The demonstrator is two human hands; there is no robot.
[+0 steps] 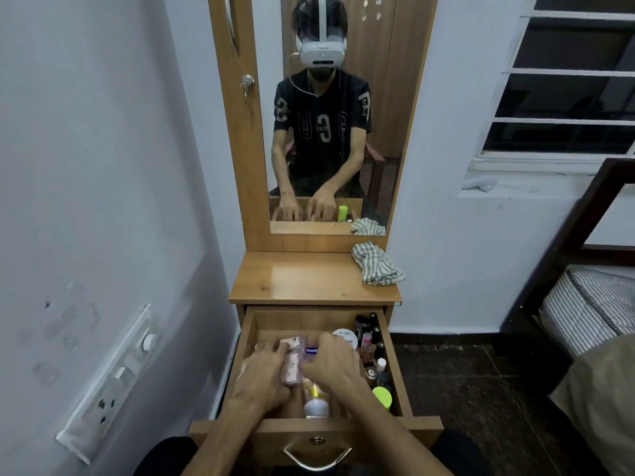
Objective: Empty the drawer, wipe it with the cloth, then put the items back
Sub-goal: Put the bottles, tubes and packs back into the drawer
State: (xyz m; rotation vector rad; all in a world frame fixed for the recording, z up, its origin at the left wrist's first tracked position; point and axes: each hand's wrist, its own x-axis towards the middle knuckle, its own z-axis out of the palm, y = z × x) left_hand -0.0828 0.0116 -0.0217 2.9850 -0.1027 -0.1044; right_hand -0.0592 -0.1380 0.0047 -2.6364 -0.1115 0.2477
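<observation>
The wooden drawer [395, 369] of a dressing table stands pulled out below me, full of toiletries. Both hands are inside it. My left hand [264, 372] lies over a pink box [292, 367], fingers along its left side. My right hand [335, 364] is spread over items in the middle, above a blue-labelled tub [311, 350]; what its fingers touch is hidden. A white bottle [316, 407] lies near the drawer front, a neon green cap [382, 396] at the right. The checked cloth [376, 264] sits crumpled on the table top [302, 280], back right.
Small bottles and a white round lid [345, 336] crowd the drawer's right side. A mirror [330, 115] rises behind the top and reflects a seated person. A wall with a switch panel [113, 383] is at the left, a bed [591, 310] at the right.
</observation>
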